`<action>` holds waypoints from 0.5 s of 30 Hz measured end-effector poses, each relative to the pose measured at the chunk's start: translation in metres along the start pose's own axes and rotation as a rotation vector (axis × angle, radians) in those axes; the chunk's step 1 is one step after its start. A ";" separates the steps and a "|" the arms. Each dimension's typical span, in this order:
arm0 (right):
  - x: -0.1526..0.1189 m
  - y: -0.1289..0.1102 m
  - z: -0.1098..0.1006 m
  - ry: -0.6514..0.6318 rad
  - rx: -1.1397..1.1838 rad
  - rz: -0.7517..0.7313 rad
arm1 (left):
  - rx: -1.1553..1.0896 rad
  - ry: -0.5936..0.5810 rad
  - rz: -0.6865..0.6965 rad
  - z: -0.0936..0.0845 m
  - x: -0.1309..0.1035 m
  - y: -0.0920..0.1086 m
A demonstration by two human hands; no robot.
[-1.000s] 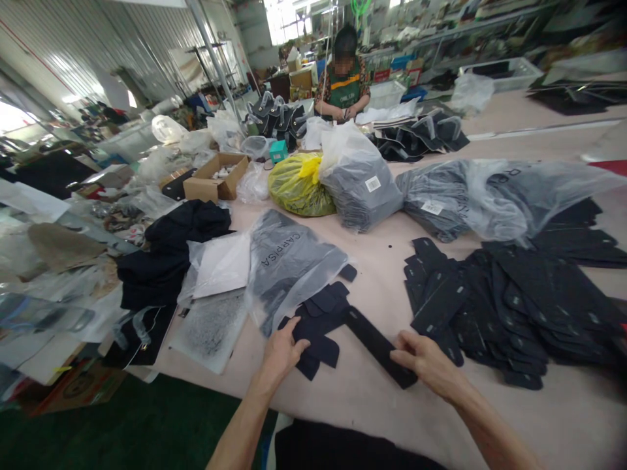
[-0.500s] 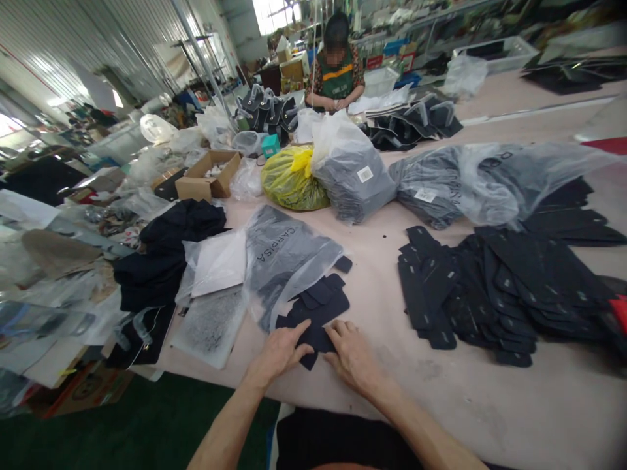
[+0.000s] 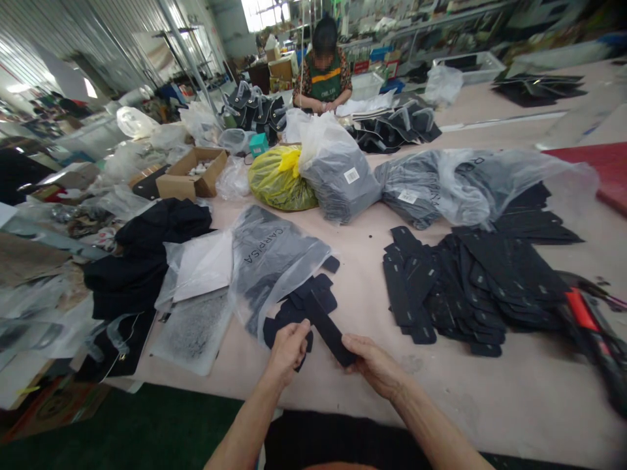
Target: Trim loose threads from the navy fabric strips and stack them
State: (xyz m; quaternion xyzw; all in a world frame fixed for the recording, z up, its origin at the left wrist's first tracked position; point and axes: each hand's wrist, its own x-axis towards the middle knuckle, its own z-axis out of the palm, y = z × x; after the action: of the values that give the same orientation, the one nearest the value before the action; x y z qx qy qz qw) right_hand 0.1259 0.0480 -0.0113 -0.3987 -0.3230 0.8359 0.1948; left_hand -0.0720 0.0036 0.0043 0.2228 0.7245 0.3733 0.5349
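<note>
Right hand pinches a black strip at lower centre of frame; left hand is bunched nearby, its hold unclear. Strip handling appears in hand; next move calls for steady grip.

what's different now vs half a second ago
The right hand has shifted rightward, away from the loose black pieces, and now grips a black strip by its near end. The left hand, spread before, has drawn its fingers together; whether it holds anything is unclear. The big black stack and yellow bag stayed put.
</note>
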 end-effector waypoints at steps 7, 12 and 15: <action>-0.006 0.018 0.005 -0.075 0.397 0.055 | 0.079 -0.047 0.083 0.036 -0.010 0.001; -0.008 0.012 0.013 -0.011 0.227 0.007 | 0.133 -0.082 0.072 0.039 -0.013 0.010; -0.010 0.007 0.014 0.026 0.154 -0.055 | 0.057 -0.155 0.022 0.040 -0.013 0.011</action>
State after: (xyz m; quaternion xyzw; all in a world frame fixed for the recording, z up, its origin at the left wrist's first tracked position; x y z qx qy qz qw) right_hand 0.1198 0.0315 -0.0043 -0.3844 -0.2658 0.8473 0.2522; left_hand -0.0306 0.0127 0.0146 0.2739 0.6888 0.3401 0.5787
